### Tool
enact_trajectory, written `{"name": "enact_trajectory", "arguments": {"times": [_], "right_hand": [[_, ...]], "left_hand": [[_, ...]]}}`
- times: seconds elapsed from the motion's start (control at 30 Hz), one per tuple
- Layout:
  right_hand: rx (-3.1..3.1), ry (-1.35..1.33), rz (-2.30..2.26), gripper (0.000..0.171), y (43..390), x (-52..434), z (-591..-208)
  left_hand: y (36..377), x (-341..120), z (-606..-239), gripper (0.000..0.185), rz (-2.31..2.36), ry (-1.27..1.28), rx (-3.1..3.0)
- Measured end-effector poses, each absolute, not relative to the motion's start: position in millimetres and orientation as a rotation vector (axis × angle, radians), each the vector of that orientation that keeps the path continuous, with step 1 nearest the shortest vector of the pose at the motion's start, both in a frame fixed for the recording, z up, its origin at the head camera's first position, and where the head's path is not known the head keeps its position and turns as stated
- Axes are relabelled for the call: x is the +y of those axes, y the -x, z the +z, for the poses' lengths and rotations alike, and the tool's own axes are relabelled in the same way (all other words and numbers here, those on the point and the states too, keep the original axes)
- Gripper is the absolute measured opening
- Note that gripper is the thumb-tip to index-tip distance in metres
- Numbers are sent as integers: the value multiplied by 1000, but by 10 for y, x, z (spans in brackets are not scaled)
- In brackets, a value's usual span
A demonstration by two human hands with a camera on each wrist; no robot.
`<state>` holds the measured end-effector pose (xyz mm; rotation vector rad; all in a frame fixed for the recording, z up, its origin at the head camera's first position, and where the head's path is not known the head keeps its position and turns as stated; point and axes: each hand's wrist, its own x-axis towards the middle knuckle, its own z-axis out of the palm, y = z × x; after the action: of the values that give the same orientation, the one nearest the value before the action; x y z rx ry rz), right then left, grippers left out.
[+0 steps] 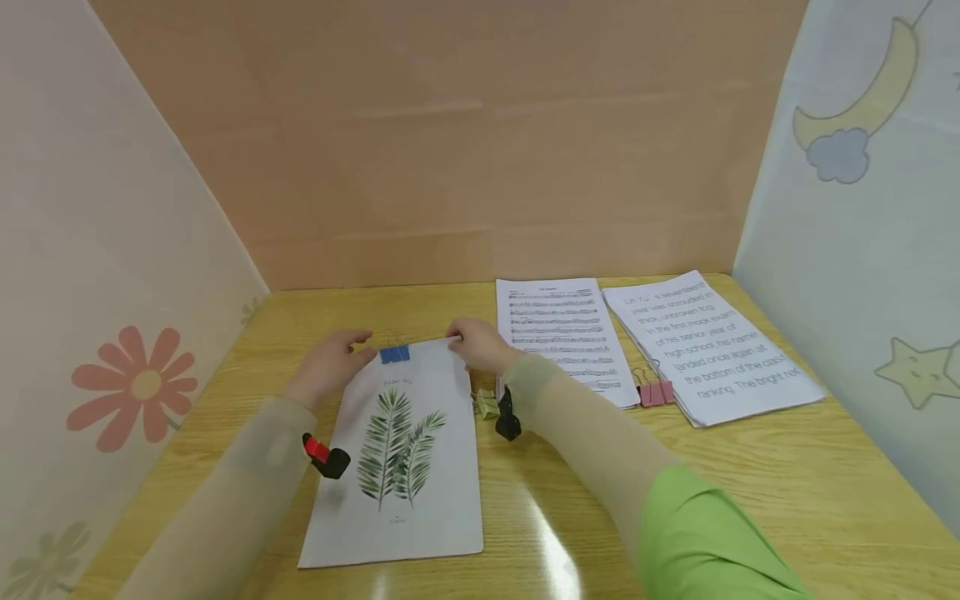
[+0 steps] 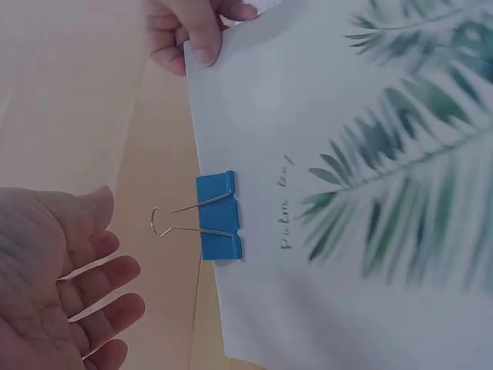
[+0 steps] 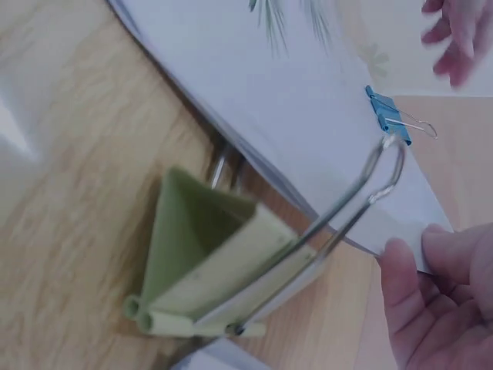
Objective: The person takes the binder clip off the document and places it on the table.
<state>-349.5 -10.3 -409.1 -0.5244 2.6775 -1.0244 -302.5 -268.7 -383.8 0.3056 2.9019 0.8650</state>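
The right hand (image 1: 480,344) pinches the far corner of the leaf print sheets (image 1: 405,467), lying on the table (image 1: 750,500); the left hand (image 1: 327,365) hovers with loose, empty fingers beside the blue binder clip (image 1: 394,353) on the top edge. Squaring the edges seems wise. A green clip (image 1: 486,404) lies close right; music sheets (image 1: 566,337) sit beyond.

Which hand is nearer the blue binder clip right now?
Left. The left hand is open just beside the blue binder clip, not touching it. The right hand pinches the leaf print sheet at its far corner.
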Motion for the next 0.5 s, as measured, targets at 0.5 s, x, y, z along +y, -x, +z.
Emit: {"name": "enact_trajectory", "arguments": {"times": [0.5], "right_hand": [[2620, 631, -1178, 21, 3328, -171, -3844]], "left_hand": [[3190, -2658, -3595, 84, 928, -270, 2837]]}}
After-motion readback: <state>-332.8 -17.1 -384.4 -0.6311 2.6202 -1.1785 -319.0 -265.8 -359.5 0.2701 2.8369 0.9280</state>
